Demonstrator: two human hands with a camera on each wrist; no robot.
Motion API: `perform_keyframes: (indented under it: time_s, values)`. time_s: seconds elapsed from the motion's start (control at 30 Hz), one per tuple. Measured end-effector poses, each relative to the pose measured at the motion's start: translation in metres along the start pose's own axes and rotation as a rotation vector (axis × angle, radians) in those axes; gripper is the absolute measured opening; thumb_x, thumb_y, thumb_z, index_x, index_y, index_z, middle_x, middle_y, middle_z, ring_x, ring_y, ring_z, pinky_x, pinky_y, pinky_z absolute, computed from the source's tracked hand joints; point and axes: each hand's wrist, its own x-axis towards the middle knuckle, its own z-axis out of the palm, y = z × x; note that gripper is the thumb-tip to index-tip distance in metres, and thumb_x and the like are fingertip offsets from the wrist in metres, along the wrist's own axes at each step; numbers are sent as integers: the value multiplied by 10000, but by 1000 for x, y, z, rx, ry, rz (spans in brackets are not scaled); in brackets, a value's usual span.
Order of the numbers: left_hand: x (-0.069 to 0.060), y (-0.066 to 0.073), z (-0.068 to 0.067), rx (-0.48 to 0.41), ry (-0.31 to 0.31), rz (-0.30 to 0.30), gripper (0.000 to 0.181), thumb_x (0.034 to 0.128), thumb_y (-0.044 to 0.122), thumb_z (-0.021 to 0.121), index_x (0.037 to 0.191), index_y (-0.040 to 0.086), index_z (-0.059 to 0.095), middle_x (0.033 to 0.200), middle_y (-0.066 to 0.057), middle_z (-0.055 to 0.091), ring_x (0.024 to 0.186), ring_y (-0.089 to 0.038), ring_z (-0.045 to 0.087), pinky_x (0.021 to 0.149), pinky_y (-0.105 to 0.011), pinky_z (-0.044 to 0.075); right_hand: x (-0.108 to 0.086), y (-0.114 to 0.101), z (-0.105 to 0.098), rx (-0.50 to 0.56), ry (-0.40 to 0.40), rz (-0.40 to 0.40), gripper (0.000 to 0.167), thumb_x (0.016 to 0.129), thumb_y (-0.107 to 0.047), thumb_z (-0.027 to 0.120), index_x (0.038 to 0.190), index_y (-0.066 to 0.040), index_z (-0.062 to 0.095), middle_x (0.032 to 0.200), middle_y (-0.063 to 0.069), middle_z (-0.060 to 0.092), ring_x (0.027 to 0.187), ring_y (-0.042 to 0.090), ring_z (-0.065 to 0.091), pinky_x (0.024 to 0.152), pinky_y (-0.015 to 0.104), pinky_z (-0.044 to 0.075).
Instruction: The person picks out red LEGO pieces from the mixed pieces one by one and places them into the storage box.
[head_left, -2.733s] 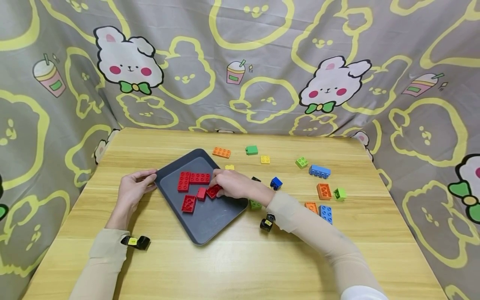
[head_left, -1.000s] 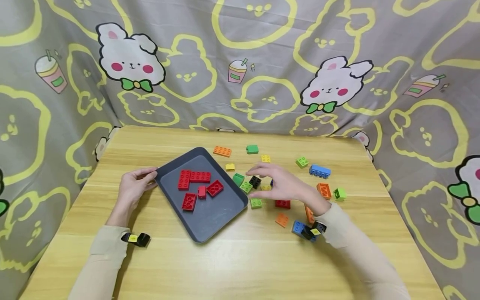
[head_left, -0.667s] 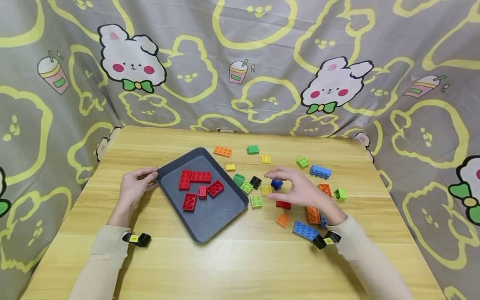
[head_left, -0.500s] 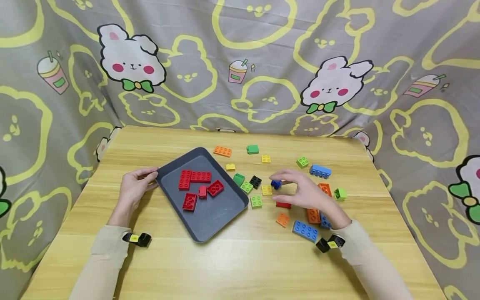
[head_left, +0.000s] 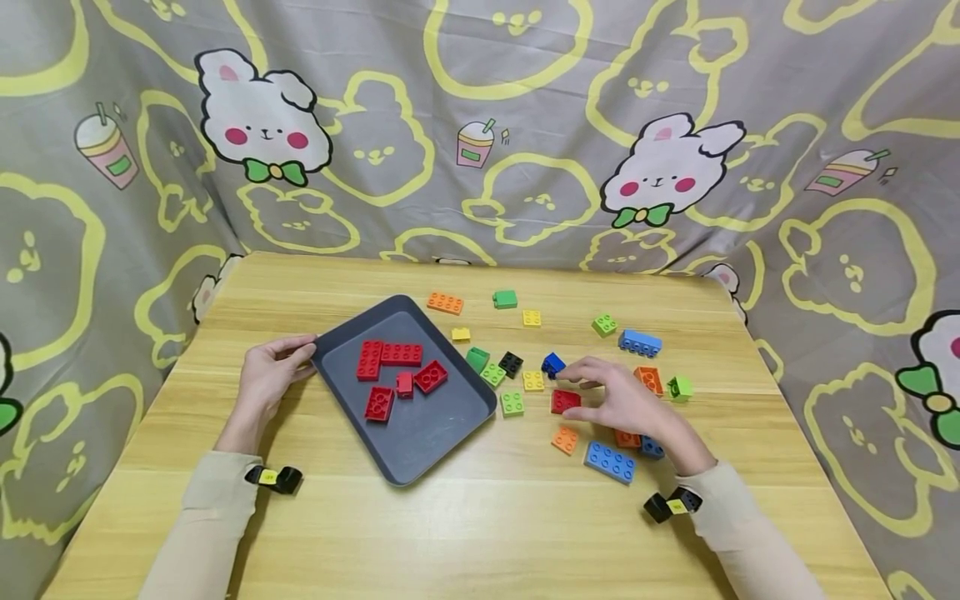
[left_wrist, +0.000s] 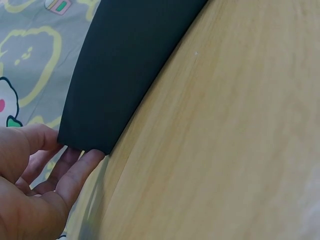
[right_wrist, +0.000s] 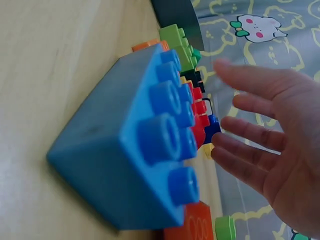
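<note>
My left hand (head_left: pixel 272 379) pinches the left corner of a dark grey tray (head_left: pixel 442 458) between thumb and fingers. Up close in the left wrist view, the fingertips of that hand (left_wrist: pixel 40 185) meet the end of the tray (left_wrist: pixel 115 75). Several red bricks (head_left: pixel 401 354) lie on the tray. To the right, my right hand (head_left: pixel 618 400) hovers with thumb and fingers spread around a loose red brick (head_left: pixel 564 402). In the right wrist view nothing is in this hand (right_wrist: pixel 280 135), and a blue brick (right_wrist: pixel 135 135) fills the foreground.
Around the right hand lie a dark blue brick (head_left: pixel 553 364), a yellow brick (head_left: pixel 533 381), an orange brick (head_left: pixel 565 439) and a long blue brick (head_left: pixel 610 461). More bricks, such as a black one (head_left: pixel 511 363), are scattered over the wooden table (head_left: pixel 465 542). A patterned curtain (head_left: pixel 525 100) surrounds it.
My right hand has let go of a red brick on the tray and moved right over the loose bricks, then down toward another red one. The left hand has stayed at the tray's corner.
</note>
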Motion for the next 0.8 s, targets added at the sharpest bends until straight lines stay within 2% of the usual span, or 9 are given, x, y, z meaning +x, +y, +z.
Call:
perform_keyframes:
  time_s: [0.2, 0.57, 0.8]
  values:
    - [2, -1, 0, 21, -3, -6, 445, 1023, 64, 678, 1401, -152, 584, 939, 181, 713, 882, 25, 733, 806, -173, 666, -3, 5, 4, -8, -22, 14, 540, 861, -288, 900, 1342, -122, 719, 1344, 74, 706, 1086, 241, 732, 902, 432, 685]
    - [0, 0, -1, -2, 0, 10, 294, 1018, 60, 685, 1289, -48, 720, 946, 162, 720, 876, 17, 737, 803, -172, 663, -2, 11, 9, 12, -69, 26, 548, 881, -236, 881, 1376, -97, 691, 1340, 79, 704, 1117, 274, 748, 917, 379, 687]
    - [0, 0, 0, -2, 0, 10, 353, 1011, 56, 696, 1326, -103, 675, 944, 174, 720, 877, 20, 735, 797, -168, 663, -2, 11, 10, -8, -81, 43, 453, 918, -205, 844, 1347, -127, 720, 1257, 39, 748, 1086, 192, 736, 886, 324, 680]
